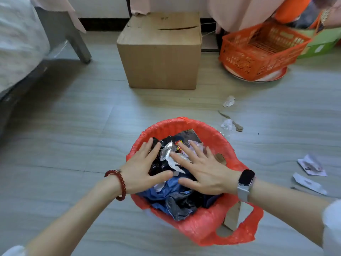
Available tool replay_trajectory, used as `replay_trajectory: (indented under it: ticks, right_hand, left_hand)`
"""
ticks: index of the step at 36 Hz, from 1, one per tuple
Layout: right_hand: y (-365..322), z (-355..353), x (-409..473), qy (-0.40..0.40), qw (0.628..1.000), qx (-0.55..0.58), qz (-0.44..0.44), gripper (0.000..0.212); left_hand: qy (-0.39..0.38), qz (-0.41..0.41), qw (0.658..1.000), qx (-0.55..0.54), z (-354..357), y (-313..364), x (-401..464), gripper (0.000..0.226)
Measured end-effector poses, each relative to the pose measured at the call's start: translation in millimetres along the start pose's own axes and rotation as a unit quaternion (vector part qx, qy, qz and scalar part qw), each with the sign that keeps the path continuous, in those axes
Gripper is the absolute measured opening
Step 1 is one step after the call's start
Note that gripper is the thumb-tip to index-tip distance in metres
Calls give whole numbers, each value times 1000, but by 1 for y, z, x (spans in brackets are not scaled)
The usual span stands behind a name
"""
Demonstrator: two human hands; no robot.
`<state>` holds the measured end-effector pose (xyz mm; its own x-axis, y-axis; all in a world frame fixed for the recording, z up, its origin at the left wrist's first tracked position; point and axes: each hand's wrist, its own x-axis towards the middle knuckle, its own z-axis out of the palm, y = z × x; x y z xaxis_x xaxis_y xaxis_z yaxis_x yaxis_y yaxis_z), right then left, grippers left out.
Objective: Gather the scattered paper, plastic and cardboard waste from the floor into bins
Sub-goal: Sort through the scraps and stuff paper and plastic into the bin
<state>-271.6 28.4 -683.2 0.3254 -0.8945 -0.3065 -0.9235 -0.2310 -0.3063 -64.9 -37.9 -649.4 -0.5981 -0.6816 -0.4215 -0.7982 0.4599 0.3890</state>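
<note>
Left hand (144,167) and right hand (201,172) lie flat with fingers spread, pressing the waste (171,157) down inside the red-lined bin (184,124) at centre. Loose paper scraps (310,165) lie on the floor to the right, nearer the right hand. The white strip (310,183) has its long axis running from far-left to near-right.

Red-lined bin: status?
Left hand, right hand open, flat on waste in red-bagged bin. White paper scraps remain on grey floor, right. Nothing blocking.

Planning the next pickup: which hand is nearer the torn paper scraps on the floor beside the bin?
Right. The right hand presses the waste on the bin's side facing the paper scraps; the left hand lies further away.
</note>
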Motion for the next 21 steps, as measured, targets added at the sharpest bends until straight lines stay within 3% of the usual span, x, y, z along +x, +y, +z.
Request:
replay_trajectory:
  ticks: [6, 12, 14, 19, 21]
  right_hand:
    - [14, 18, 9, -109, 986, -130, 6, 86]
    - [16, 13, 17, -138, 985, -98, 34, 88]
    - [17, -4, 7, -114, 988, -97, 29, 82]
    - [18, -26, -17, 45, 990, -132, -7, 61]
    - [18, -22, -19, 73, 988, -133, 16, 66]
  left_hand:
    - [-18, 48, 993, 110, 30, 5, 7, 113]
    - [-56, 49, 973, 217, 50, 10, 22, 118]
    - [-57, 46, 974, 214, 51, 7, 23, 119]
    - [-56, 52, 971, 226, 48, 14, 26, 125]
    - [-61, 51, 969, 233, 49, 17, 29, 127]
